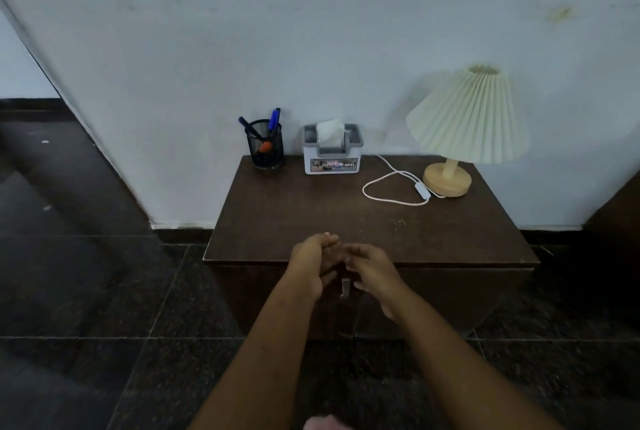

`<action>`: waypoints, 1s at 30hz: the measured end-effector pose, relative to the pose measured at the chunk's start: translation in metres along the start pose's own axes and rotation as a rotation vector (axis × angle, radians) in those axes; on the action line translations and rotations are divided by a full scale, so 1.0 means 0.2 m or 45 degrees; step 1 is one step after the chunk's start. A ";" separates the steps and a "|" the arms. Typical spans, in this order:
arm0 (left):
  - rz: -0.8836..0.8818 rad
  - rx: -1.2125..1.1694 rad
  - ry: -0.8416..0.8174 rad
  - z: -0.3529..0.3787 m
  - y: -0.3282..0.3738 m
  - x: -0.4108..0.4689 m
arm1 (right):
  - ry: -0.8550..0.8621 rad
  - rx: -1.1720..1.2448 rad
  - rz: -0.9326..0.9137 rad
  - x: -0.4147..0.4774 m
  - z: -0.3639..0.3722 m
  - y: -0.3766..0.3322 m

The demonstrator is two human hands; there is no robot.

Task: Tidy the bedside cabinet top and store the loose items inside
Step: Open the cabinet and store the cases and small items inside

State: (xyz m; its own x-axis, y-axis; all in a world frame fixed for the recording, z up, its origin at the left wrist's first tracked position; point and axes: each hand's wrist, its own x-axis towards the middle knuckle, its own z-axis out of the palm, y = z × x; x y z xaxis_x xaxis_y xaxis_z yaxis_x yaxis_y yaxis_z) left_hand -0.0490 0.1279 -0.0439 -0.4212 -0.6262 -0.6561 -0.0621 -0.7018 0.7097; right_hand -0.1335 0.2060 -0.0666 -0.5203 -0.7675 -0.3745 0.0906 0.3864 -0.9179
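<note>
Nothing was seen gripped: left hand [313,265] and right hand [375,272] were held close together at the cabinet's front edge, fingers loosely curled, just above the door handle [345,287]. Motion blur hid whether the fingertips touched each other.

Cabinet top [311,215] was logged left to right.
- Mesh pen holder [265,147] was noted at the back left, upright, with markers [274,118] inside. It was judged light but easily tipped, best taken low round its wall.
- Tissue box [331,152] was set just beside it. It was judged light and rigid, to be grasped across its sides.
- White cord [423,190] was looped loose on the wood, limp and likely to snag.
- Lamp [465,125] was placed at the back right. Its pleated shade was judged fragile, so the wooden base [447,180] was marked as the hold.
</note>
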 end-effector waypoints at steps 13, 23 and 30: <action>0.436 0.031 0.206 0.15 0.70 0.68 | 0.309 0.074 -0.443 0.87 -0.09 -0.30; 0.013 0.124 -0.037 0.26 1.08 0.67 | 0.437 -0.116 0.058 1.06 -0.12 -0.75; -0.169 0.314 -0.140 0.27 1.11 0.68 | 0.523 -0.363 0.153 1.09 -0.13 -0.84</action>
State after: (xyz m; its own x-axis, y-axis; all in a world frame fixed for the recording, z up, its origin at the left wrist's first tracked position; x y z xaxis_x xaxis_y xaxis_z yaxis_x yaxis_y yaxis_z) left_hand -0.1690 -0.0939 0.0383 -0.4893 -0.4847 -0.7250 -0.3355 -0.6627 0.6695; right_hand -0.2847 -0.0137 0.0100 -0.8165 -0.4668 -0.3397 -0.0352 0.6275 -0.7778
